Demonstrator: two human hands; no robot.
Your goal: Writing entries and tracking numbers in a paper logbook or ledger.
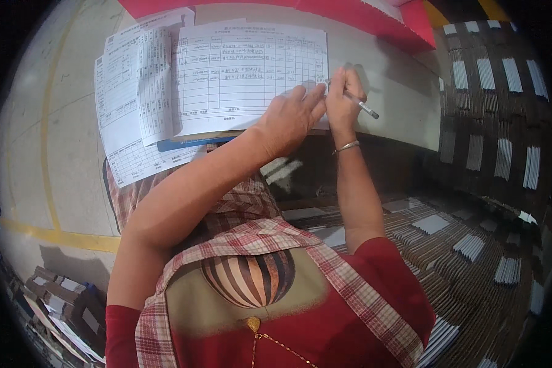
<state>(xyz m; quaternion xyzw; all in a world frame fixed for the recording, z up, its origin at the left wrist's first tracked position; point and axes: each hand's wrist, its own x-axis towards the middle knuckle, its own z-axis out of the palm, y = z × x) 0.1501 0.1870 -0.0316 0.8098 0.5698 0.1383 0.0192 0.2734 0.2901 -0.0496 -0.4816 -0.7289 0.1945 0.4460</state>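
Observation:
A printed form [239, 97] with a ruled table and handwritten rows lies over a blue clipboard [181, 145]. My right hand [345, 101] is closed around a dark pen [363, 106], its tip end at the form's right edge. Fingers stretched out, my left hand [291, 116] lies on the form's lower right part and holds nothing. Its fingertips come close to my right hand. A folded-over sheet [154, 86] curls along the form's left side, and more printed sheets [118, 104] spread beneath it.
A pale work surface [405, 116] carries the papers, with a pink-red edged box [374, 24] at its far side. Stacks of flat brown cardboard [484, 92] stand at the right and lower right. More bundles [73, 300] sit on the floor [24, 135] at lower left.

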